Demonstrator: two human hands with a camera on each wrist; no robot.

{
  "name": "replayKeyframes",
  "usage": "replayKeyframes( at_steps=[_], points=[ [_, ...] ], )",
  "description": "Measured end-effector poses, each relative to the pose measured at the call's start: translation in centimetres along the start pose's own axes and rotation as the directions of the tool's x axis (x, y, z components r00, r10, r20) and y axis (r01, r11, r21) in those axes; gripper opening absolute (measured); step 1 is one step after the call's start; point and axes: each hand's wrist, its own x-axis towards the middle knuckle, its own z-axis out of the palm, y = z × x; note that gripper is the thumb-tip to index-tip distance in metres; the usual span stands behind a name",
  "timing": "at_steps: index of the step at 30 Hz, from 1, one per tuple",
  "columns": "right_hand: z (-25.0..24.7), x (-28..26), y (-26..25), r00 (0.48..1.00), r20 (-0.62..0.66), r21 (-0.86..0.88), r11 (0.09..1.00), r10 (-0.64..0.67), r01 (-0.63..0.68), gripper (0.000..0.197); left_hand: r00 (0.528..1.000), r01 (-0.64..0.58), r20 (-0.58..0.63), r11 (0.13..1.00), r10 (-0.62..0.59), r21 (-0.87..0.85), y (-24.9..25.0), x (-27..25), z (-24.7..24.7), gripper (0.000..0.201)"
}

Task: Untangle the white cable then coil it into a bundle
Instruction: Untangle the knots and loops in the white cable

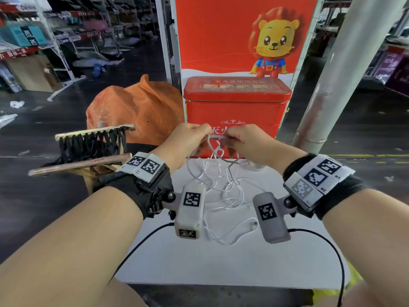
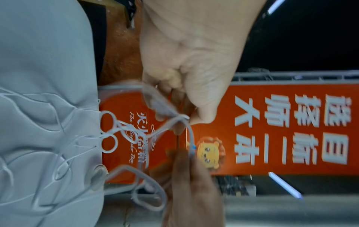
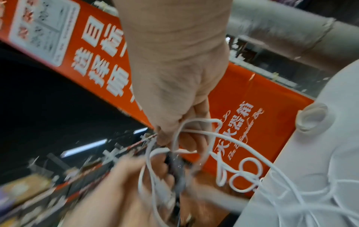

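Hands: left hand [image 1: 190, 138] and right hand [image 1: 243, 140] raised close together, each pinching a strand of the cable [image 1: 223, 185]
Cable: white; top held in the air, the rest hanging in tangled loops onto the worktop [image 1: 243, 262]; one plug lying near its front
Progress: early; knots remain, no coil begun

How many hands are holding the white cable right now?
2: the left hand and the right hand both pinch the white cable above the white table; the rest lies tangled there.
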Motion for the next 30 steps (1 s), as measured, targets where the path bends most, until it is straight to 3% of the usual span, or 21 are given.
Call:
replayKeyframes(
  at_steps=[3, 5, 7, 8, 11, 14, 16, 18, 21, 23, 25, 28, 29, 30],
  points=[
    [-1.2, -0.5, 2.1, 0.958, -0.219, 0.332, 0.937, 0.187, -0.107, 0.027, 0.997, 0.026, -0.072, 0.989, -0.037, -0.149, -0.9, 0.2, -1.8, 0.022],
    [-2.3, -1.0, 3.8, 0.835, -0.323, 0.699, 0.707, 0.446, -0.107, 0.023, 0.989, 0.021, -0.140, 0.980, -0.050, -0.199, -1.6, 0.3, -3.2, 0.022],
    [-3.4, -1.8, 5.0, 0.704, -0.305, 0.900, 0.436, 0.642, -0.007, 0.024, 0.981, -0.019, -0.191, 1.000, 0.021, 0.013, -1.9, 0.2, -4.5, 0.022],
    [-3.8, -2.1, 5.5, 0.658, -0.289, 0.937, 0.346, 0.695, 0.047, 0.025, 0.979, -0.057, -0.186, 0.990, 0.081, 0.128, -2.0, 0.0, -4.9, 0.021],
    [-4.4, -2.6, 6.2, 0.593, -0.285, 0.958, 0.238, 0.753, 0.159, 0.025, 0.985, -0.165, -0.006, 0.938, 0.175, 0.305, -1.6, -1.1, -5.2, 0.018],
    [-4.0, -2.0, 5.6, 0.617, -0.332, 0.937, 0.325, 0.714, 0.129, 0.024, 0.946, -0.325, 0.149, 0.827, 0.289, 0.459, -0.9, -1.3, -4.3, 0.013],
    [-3.4, -1.5, 4.6, 0.685, -0.350, 0.897, 0.440, 0.639, 0.049, 0.021, 0.900, -0.434, 0.244, 0.706, 0.361, 0.559, -0.1, -1.0, -3.4, 0.010],
    [-2.8, -1.0, 3.3, 0.792, -0.348, 0.808, 0.589, 0.502, -0.019, 0.017, 0.856, -0.511, 0.303, 0.603, 0.418, 0.612, 0.7, -0.9, -2.1, 0.016],
    [-1.9, -0.8, 1.2, 0.947, -0.204, 0.523, 0.846, 0.246, -0.107, 0.023, 0.807, -0.570, 0.301, 0.537, 0.508, 0.622, 1.4, -0.9, -0.7, 0.024],
    [-1.3, -0.8, 0.2, 0.987, -0.039, 0.303, 0.943, 0.155, -0.136, 0.029, 0.792, -0.582, 0.284, 0.526, 0.541, 0.620, 1.4, -0.8, -0.5, 0.022],
    [-0.6, -0.9, -0.5, 0.978, 0.118, 0.286, 0.937, 0.174, -0.202, 0.024, 0.801, -0.567, 0.258, 0.547, 0.540, 0.616, 1.1, -0.6, -0.6, 0.019],
    [0.0, -0.8, -1.0, 0.927, 0.299, 0.573, 0.735, 0.225, -0.363, 0.016, 0.804, -0.560, 0.220, 0.578, 0.553, 0.593, 0.7, -0.4, -0.9, 0.016],
    [0.0, -0.8, -1.1, 0.920, 0.338, 0.621, 0.688, 0.196, -0.375, 0.015, 0.797, -0.568, 0.212, 0.585, 0.565, 0.578, 0.6, -0.3, -1.0, 0.014],
    [0.0, -0.8, -1.2, 0.922, 0.352, 0.616, 0.702, 0.163, -0.359, 0.017, 0.794, -0.575, 0.206, 0.597, 0.572, 0.559, 0.5, -0.3, -1.1, 0.012]
  ],
)
